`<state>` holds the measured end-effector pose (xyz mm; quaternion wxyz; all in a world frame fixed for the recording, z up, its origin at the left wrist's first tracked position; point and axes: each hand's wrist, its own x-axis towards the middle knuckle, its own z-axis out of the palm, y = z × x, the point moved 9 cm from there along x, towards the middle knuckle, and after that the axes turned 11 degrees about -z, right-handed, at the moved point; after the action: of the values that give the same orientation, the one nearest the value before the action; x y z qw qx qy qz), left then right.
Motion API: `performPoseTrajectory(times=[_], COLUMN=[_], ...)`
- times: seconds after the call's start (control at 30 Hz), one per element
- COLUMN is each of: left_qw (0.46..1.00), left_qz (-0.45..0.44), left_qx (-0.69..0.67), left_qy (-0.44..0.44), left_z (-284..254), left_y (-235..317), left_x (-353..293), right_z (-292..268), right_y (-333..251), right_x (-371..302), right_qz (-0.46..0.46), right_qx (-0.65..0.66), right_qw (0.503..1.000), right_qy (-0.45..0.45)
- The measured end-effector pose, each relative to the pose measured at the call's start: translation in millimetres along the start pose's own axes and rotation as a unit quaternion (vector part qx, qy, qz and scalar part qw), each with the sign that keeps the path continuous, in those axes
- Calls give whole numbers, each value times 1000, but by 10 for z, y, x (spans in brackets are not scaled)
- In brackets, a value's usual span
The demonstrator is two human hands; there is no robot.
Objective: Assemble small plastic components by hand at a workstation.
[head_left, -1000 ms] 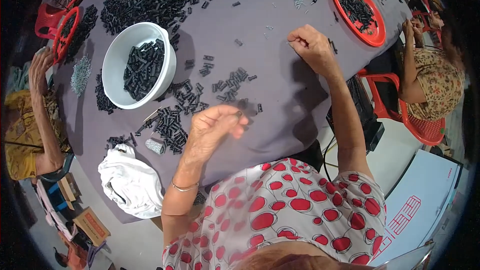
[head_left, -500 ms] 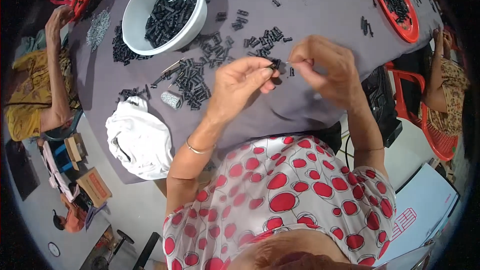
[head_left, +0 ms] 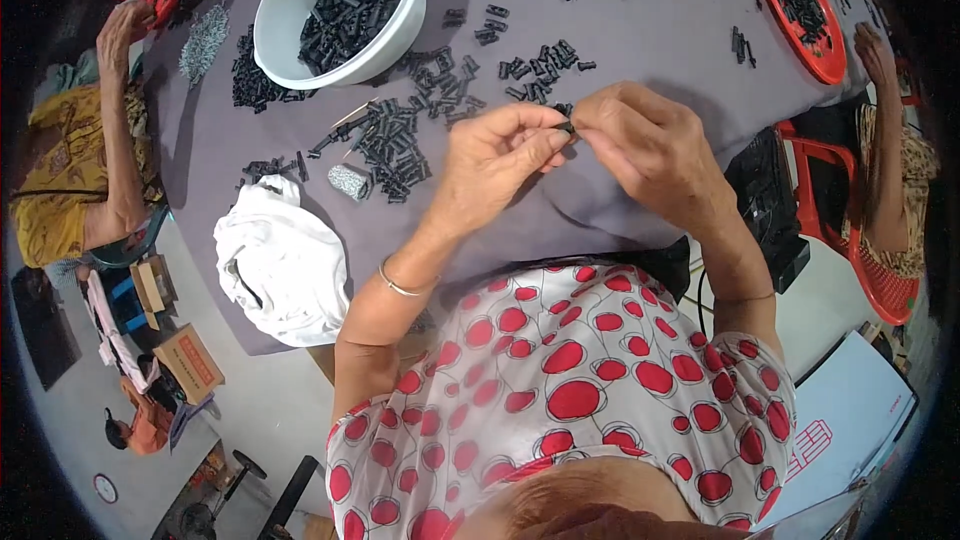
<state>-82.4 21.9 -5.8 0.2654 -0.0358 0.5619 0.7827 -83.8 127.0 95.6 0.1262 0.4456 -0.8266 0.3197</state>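
Observation:
Just above the purple-grey tablecloth, my left hand [head_left: 505, 160] pinches a small black plastic part [head_left: 566, 127] between thumb and fingers. Against the part's right end, the fingertips of my right hand [head_left: 650, 145] are pinched together; whatever lies between them is hidden. Loose black parts [head_left: 540, 70] of the same sort lie beyond the hands. A bigger heap of black parts [head_left: 395, 145] spreads left of my left hand, beside a small container of tiny silvery pieces [head_left: 350, 181].
A white basin [head_left: 415, 15] of black parts stands at the far left, near a silvery pile [head_left: 205, 45]. White cloth [head_left: 280, 265] lies at the table's near left edge. A red tray [head_left: 836, 65] holds parts at right. Other people's arms [head_left: 118, 150] rest at both sides.
My right hand has moved left, closing the gap to the black part in my left hand. A tiny shiny piece seen at its fingertips earlier is now hidden. The view has shifted slightly.

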Motion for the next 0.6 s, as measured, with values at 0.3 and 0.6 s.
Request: performPoseTrajectory(times=[0.3,0.6], left_qw=[1000,998], left_qz=[9,-19], left_qx=[-4,-56], left_qy=[-5,-13], left_z=[2,-46], left_y=[-5,-6], left_x=[18,24], right_z=[13,-307], right_y=[5,653], right_x=[-21,-352], right_qz=[12,158], right_qx=[-8,-23], right_qw=[1000,981], right_qy=[19,114])
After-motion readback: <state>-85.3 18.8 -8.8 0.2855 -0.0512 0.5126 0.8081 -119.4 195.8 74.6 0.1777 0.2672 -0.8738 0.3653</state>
